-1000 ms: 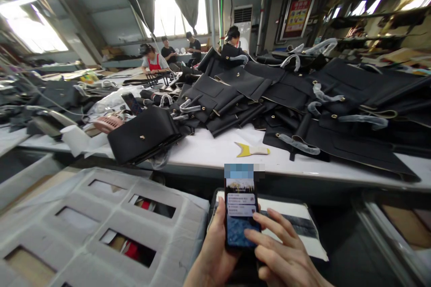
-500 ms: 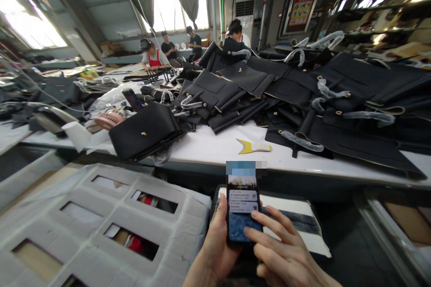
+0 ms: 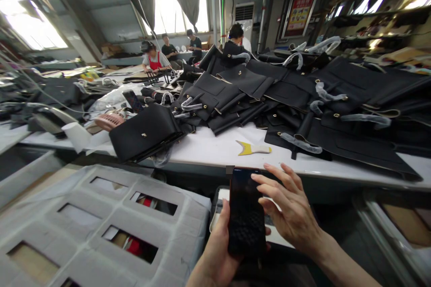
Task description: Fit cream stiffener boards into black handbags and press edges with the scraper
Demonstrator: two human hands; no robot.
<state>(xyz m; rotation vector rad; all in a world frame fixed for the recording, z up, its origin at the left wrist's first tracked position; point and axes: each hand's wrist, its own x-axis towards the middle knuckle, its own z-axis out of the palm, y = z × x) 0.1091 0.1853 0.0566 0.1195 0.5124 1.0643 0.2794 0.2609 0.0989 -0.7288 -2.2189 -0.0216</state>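
A smartphone [image 3: 247, 215] with a mostly dark screen rests upright in my left hand [image 3: 220, 242], whose thumb lies along its left edge and whose fingertips show at its right edge. My right hand [image 3: 291, 206] is spread over the phone's upper right side, fingers apart, with the index fingertip at or just above the screen; I cannot tell whether it touches. Beyond the phone, a yellow and white forked piece [image 3: 253, 148] lies on the white table [image 3: 202, 148]. Partly hidden behind my hands is a black and white padded seat or box [image 3: 218, 202].
Black leather bag pieces [image 3: 235, 85] with wrapped handles are heaped across the table. A black bag [image 3: 144, 132] and a pink fan [image 3: 109, 121] stand at the left. A grey covered box with cut-out openings [image 3: 134, 210] fills the lower left. Several people sit farther back.
The phone screen has gone from a lit page with notifications to mostly dark. My right hand has moved up and its fingers have spread; the left still holds the phone.
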